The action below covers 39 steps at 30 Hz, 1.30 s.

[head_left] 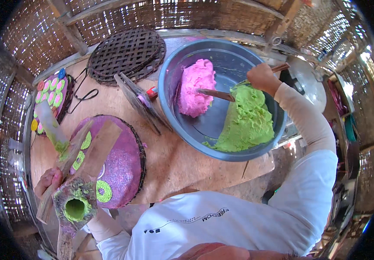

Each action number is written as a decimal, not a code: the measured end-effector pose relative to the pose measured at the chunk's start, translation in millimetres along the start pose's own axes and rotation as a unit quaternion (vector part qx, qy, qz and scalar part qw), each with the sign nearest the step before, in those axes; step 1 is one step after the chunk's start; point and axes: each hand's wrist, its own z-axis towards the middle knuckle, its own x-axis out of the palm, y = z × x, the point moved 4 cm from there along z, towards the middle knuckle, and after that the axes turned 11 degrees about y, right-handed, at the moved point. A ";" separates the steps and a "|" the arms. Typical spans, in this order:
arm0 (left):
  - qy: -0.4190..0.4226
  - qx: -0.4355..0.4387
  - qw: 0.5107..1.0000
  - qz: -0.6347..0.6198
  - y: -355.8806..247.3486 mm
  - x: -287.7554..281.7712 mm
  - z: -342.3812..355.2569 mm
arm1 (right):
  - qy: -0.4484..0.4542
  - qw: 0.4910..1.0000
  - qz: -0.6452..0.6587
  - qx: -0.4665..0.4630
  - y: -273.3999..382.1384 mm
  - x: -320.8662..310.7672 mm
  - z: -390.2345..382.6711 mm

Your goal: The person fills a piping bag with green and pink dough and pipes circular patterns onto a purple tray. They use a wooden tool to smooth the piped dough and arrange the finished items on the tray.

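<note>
One stick [216,94] in right hand [261,78], wooden tool [88,197] in left hand [49,180]

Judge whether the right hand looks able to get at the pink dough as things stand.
Probably yes: the right hand is over the tub holding the pink dough, with no wall between them, though it grips a stick.

Looped black cord [81,99] near dark lattice trays [125,56]; woven wall [182,17] behind.
</note>
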 end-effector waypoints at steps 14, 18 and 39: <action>-0.040 -0.001 0.997 0.070 -62.7 26.8 31.5 | 0.001 0.988 -0.053 -0.142 37.6 -9.9 12.0; -0.035 -0.105 0.994 0.001 -28.4 12.8 15.2 | 0.017 0.993 -0.042 -0.113 39.8 -18.2 -16.6; 0.229 0.188 0.946 -0.135 -84.9 126.6 62.1 | -0.079 0.887 0.453 -0.036 59.1 -110.5 -249.5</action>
